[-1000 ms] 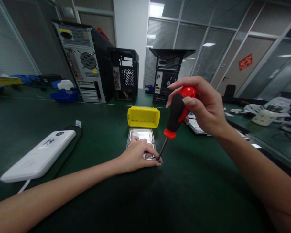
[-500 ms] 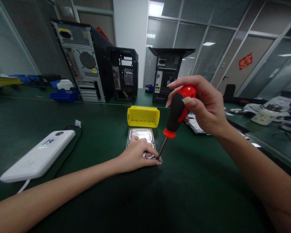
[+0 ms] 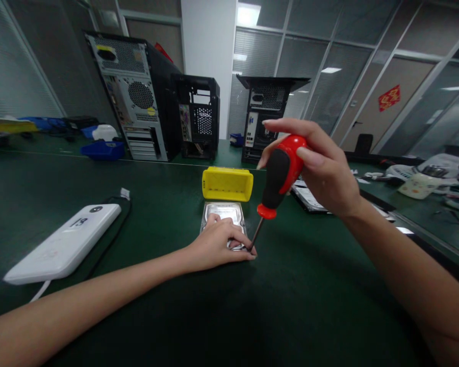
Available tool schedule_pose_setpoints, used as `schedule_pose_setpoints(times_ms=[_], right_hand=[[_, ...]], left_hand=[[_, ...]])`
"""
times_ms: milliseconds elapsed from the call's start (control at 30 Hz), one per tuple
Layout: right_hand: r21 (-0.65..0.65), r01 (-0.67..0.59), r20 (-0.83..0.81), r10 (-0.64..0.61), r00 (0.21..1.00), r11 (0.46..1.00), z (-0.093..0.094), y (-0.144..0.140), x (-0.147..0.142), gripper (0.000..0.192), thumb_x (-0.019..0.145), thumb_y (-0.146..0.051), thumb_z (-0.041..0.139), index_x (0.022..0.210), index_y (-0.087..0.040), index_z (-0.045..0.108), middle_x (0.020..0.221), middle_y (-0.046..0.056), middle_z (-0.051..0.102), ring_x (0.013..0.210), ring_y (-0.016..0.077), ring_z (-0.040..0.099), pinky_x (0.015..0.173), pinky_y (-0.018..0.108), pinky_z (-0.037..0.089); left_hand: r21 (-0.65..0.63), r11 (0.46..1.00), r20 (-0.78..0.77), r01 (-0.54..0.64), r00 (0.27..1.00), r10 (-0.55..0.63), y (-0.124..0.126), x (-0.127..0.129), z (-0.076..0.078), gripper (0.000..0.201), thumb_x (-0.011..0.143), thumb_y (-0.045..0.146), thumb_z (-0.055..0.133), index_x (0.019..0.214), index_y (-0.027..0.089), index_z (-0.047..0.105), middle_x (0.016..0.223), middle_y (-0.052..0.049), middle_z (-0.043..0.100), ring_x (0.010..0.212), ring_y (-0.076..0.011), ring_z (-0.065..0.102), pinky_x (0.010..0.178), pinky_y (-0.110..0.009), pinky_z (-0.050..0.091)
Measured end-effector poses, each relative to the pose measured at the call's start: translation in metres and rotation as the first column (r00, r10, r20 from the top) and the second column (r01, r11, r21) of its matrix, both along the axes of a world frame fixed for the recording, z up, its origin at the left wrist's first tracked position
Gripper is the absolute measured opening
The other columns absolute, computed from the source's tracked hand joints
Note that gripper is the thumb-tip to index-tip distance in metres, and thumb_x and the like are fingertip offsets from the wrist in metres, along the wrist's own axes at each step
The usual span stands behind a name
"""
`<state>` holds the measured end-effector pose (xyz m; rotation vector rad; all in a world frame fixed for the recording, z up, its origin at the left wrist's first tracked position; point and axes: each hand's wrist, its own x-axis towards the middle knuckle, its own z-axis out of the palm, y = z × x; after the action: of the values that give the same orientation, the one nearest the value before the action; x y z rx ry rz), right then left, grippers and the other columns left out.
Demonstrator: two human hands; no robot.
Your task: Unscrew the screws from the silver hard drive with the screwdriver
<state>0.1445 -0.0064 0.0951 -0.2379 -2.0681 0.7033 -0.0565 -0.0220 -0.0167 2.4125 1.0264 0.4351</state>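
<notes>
A silver hard drive (image 3: 224, 212) lies flat on the green table (image 3: 298, 285). My left hand (image 3: 214, 247) presses down on its near end, fingers spread over the metal. My right hand (image 3: 321, 168) grips the red and black handle of a screwdriver (image 3: 278, 178). The screwdriver leans to the right, and its thin tip touches the drive's near right corner, right beside my left fingertips. A yellow plastic bin (image 3: 227, 184) stands just behind the drive.
A white power bank (image 3: 63, 243) with a black cable lies at the left. Three open computer cases (image 3: 137, 99) stand at the back. A blue tray (image 3: 102, 150) sits far left, and papers and white gear (image 3: 421, 184) at the right.
My right hand's fingers have shifted around the screwdriver handle, extending more over its top. The left hand and the drive have stayed put.
</notes>
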Motion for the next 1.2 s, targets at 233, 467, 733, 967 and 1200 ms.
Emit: schedule_pose_setpoints(times_ms=[233,467,733,967,1200], right_hand=[[0.071,0.067,0.006,-0.067,0.998,0.995,-0.0015,-0.0011,-0.0013,0.036,0.095,-0.037,0.051,0.129,-0.030,0.057,0.099,0.003,0.066,0.087,0.0182,0.062,0.063,0.028,0.053],[0.075,0.140,-0.006,-0.140,0.990,0.987,-0.0038,-0.0008,-0.0040,0.037,0.093,-0.043,0.056,0.126,-0.026,0.057,0.096,0.003,0.063,0.078,0.0136,0.062,0.054,0.022,0.051],[0.089,0.148,-0.040,-0.145,0.989,0.985,-0.0064,0.0015,-0.0064,0.033,0.091,-0.046,0.056,0.115,-0.024,0.061,0.106,0.004,0.061,0.081,0.0119,0.060,0.063,0.023,0.056],[0.091,0.142,-0.007,-0.142,0.990,0.986,-0.0042,-0.0012,-0.0062,0.035,0.092,-0.047,0.055,0.120,-0.026,0.058,0.098,0.002,0.060,0.071,0.0091,0.059,0.051,0.019,0.050],[0.118,0.156,0.005,-0.157,0.988,0.981,-0.0041,-0.0001,-0.0042,0.036,0.093,-0.046,0.054,0.124,-0.027,0.058,0.096,0.002,0.062,0.077,0.0120,0.062,0.053,0.021,0.052]], left_hand=[[0.014,1.000,0.017,0.021,1.000,-0.021,0.0017,-0.0017,-0.0025,0.017,0.085,0.044,0.069,0.094,0.032,0.078,0.064,0.005,0.057,0.081,-0.0188,0.052,0.084,-0.035,0.018],[0.010,0.999,0.033,0.032,0.999,-0.032,0.0044,-0.0032,-0.0067,0.019,0.086,0.047,0.068,0.097,0.035,0.078,0.067,0.005,0.059,0.080,-0.0178,0.051,0.080,-0.032,0.018],[-0.007,1.000,0.040,0.026,0.999,-0.025,0.0043,-0.0012,-0.0045,0.019,0.084,0.047,0.069,0.094,0.033,0.079,0.061,0.005,0.057,0.079,-0.0175,0.053,0.080,-0.032,0.020],[-0.002,1.000,0.051,0.017,0.999,-0.017,0.0039,-0.0021,-0.0054,0.021,0.084,0.048,0.068,0.093,0.032,0.079,0.059,0.005,0.055,0.076,-0.0174,0.053,0.080,-0.033,0.020],[-0.026,1.000,0.032,0.016,0.999,-0.015,0.0037,-0.0016,-0.0029,0.019,0.085,0.046,0.069,0.093,0.032,0.079,0.059,0.005,0.056,0.079,-0.0186,0.053,0.080,-0.033,0.020]])
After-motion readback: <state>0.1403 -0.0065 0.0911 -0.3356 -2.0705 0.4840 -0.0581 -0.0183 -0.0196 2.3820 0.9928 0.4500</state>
